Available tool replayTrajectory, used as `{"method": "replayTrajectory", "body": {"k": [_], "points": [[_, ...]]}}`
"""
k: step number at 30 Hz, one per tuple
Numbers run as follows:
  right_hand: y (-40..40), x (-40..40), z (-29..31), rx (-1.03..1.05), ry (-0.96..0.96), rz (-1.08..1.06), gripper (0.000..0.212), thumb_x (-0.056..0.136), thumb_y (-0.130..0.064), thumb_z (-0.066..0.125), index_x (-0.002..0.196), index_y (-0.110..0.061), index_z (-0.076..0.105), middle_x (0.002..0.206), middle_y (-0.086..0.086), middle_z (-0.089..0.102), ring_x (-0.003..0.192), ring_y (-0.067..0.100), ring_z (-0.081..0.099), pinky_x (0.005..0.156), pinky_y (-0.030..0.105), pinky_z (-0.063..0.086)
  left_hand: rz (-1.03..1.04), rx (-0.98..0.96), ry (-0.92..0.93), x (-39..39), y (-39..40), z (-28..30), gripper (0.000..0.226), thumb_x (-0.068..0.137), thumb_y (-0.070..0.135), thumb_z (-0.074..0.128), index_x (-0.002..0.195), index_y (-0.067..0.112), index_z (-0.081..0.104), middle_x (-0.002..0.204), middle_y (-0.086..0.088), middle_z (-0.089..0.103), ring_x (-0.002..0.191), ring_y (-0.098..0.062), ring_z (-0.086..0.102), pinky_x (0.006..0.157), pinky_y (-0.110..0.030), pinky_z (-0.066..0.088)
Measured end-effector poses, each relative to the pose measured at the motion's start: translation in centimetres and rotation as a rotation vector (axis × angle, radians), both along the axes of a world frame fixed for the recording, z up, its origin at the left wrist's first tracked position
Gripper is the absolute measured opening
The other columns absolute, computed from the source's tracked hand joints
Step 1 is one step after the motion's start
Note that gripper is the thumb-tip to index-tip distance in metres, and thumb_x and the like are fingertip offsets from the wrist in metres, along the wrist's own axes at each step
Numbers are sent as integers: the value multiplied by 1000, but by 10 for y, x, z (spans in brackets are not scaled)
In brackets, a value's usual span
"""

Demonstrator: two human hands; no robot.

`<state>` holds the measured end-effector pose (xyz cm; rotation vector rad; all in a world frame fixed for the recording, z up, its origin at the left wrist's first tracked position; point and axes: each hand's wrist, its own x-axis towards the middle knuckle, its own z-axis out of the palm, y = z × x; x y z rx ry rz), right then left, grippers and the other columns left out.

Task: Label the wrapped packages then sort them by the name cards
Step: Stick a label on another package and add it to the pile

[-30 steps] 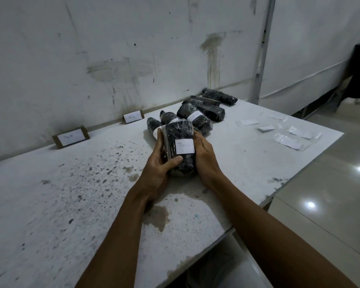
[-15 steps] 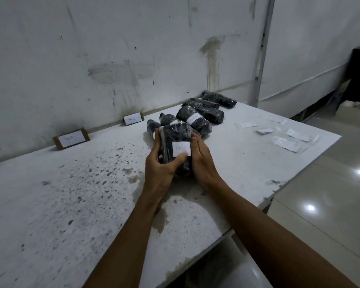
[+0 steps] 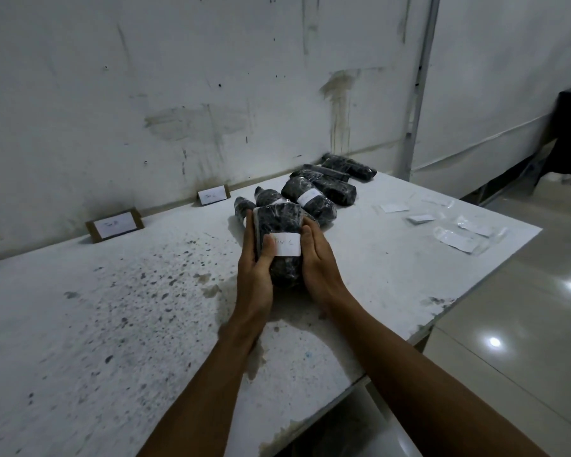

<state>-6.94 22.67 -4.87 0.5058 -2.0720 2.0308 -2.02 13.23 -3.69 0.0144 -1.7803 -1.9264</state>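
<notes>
Package (image 3: 279,239) lifted slightly, left hand (image 3: 254,275) gripping, right hand (image 3: 320,262) cupping, label (image 3: 285,244) writing illegible

Black packages (image 3: 314,199) under clear wrap, white label (image 3: 287,244); white table (image 3: 112,324) dark-speckled; brown-backed white name cards (image 3: 114,224).
</notes>
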Motion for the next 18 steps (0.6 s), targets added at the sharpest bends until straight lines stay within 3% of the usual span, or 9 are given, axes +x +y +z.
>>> {"method": "replayTrajectory", "body": {"k": [4,8,11,14,18], "points": [[-1,-1,-1,2,-13,-12,45,108,-39,30,144,-20,49,127,-1,65,115,10,62,101,40,53,-26,25,-25,-4,-6,-3,50,109,28,37,158,34,31,156,12,41,126,9,49,96,-12,50],[-1,0,-1,2,-10,-3,39,111,-35,31,144,-22,48,124,-6,66,112,5,63,98,34,54,13,10,-26,-6,-9,-2,51,107,32,44,157,31,35,160,8,41,138,-5,47,112,-28,45],[-1,3,0,-29,-3,18,39,110,-36,33,145,-24,47,131,-5,64,118,7,62,103,36,52,63,-6,-11,-3,-7,1,56,100,34,48,154,22,42,150,2,53,130,-6,55,103,-22,50],[-1,6,0,-23,26,18,42,109,-38,34,147,-26,44,136,-3,61,123,7,60,106,39,51,69,-34,-7,0,-6,2,60,91,39,50,147,18,49,136,-2,62,120,-14,62,98,-29,55],[-2,7,0,4,56,12,46,106,-41,33,149,-27,42,140,-1,59,125,9,59,106,41,51,99,-45,-21,2,-5,4,59,89,39,53,145,18,51,131,0,65,115,-13,64,93,-28,57]]}}
